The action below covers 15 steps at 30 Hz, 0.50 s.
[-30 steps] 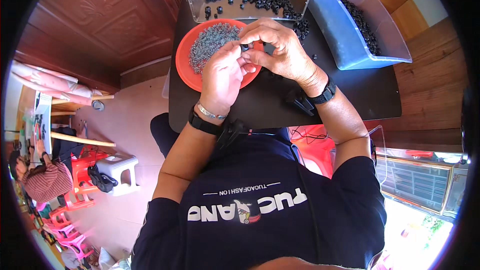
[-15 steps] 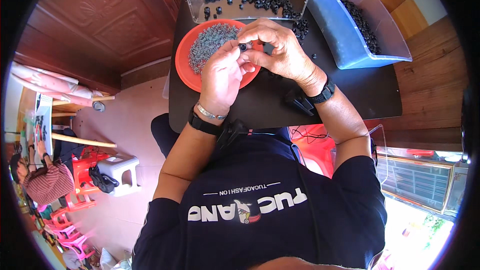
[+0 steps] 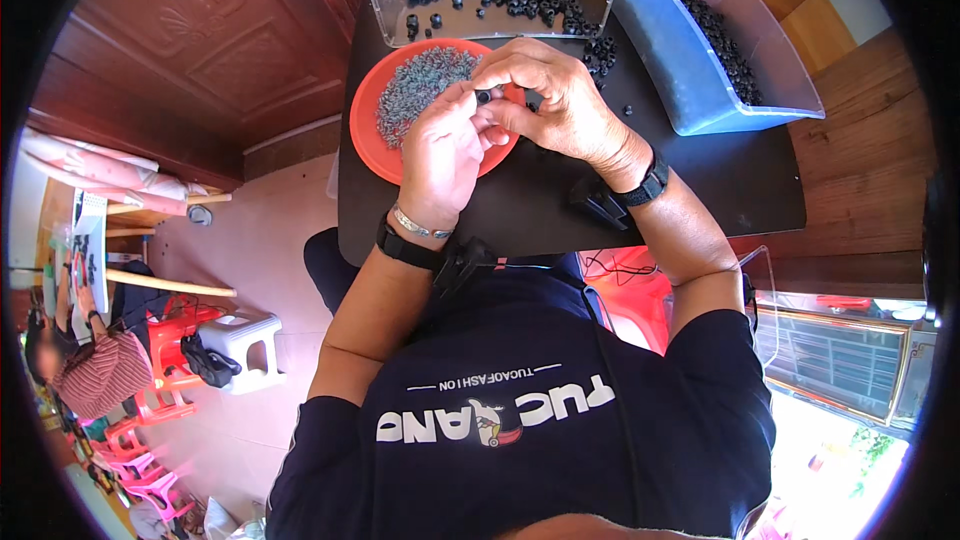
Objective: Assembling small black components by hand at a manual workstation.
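In the head view, we note a small black part (image 3: 485, 97), rounded and glossy, with a darker centre that is too small to read further. It sits at the meeting fingertips of both hands, above the right side of an orange-red plate (image 3: 366, 130) bearing small grey metallic pieces (image 3: 420, 90). We find the left hand (image 3: 445, 145) pinching the part from the left, palm partly turned up. The right hand (image 3: 560, 105) arches over from the right, thumb and forefinger closed about it.
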Motion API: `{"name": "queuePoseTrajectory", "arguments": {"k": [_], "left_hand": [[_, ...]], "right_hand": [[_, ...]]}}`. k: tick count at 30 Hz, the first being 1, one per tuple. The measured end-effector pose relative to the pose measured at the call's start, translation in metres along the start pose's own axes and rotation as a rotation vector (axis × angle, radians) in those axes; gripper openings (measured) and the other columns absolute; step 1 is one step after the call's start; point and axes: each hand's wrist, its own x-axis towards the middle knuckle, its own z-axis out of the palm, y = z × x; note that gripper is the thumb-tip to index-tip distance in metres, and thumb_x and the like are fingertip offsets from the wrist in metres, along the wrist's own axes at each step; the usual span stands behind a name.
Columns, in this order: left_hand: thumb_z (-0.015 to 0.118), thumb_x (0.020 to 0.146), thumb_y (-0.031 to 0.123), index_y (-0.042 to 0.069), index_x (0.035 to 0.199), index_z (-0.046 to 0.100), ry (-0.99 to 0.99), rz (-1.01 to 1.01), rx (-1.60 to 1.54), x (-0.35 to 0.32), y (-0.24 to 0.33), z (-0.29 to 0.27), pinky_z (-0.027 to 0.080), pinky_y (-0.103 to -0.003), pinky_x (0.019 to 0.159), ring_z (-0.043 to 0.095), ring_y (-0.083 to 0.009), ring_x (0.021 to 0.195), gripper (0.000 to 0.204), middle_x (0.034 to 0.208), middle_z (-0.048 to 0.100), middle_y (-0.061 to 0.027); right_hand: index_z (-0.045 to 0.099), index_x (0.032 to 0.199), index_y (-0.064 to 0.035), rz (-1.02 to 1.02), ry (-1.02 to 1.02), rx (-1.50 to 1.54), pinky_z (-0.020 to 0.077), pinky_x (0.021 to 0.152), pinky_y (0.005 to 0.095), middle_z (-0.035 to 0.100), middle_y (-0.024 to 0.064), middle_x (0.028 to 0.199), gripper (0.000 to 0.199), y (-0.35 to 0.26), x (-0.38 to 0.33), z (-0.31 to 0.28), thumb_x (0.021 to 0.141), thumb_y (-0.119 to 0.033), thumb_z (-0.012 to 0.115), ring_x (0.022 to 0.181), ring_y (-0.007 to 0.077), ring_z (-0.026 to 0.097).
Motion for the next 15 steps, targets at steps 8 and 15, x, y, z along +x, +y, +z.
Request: {"name": "queuePoseTrajectory", "arguments": {"k": [8,15], "left_hand": [[0.046,0.095,0.021,0.005,0.110,0.055,-0.055,0.033,-0.044,-0.0005,0.0008,0.0021,0.045,-0.030,0.077,0.055,-0.0128,0.091,0.024,0.105,0.059,-0.0038],[0.048,0.094,0.021,0.005,0.111,0.056,-0.101,0.067,-0.071,0.0001,-0.0006,-0.0005,0.045,-0.030,0.078,0.054,-0.0131,0.090,0.025,0.103,0.057,-0.0030]], "right_hand": [[0.066,0.100,-0.0055,-0.014,0.019,0.053,0.0507,0.080,0.0324,0.064,0.0100,0.099,0.028,0.0013,-0.0002,-0.0015,0.074,-0.010,0.074,0.092,0.0238,0.063],[0.066,0.104,-0.0062,0.009,0.029,0.104,0.0499,0.082,0.0329,0.064,0.0098,0.100,0.031,-0.0006,0.0002,-0.0019,0.075,-0.011,0.075,0.094,0.0237,0.062]]}}
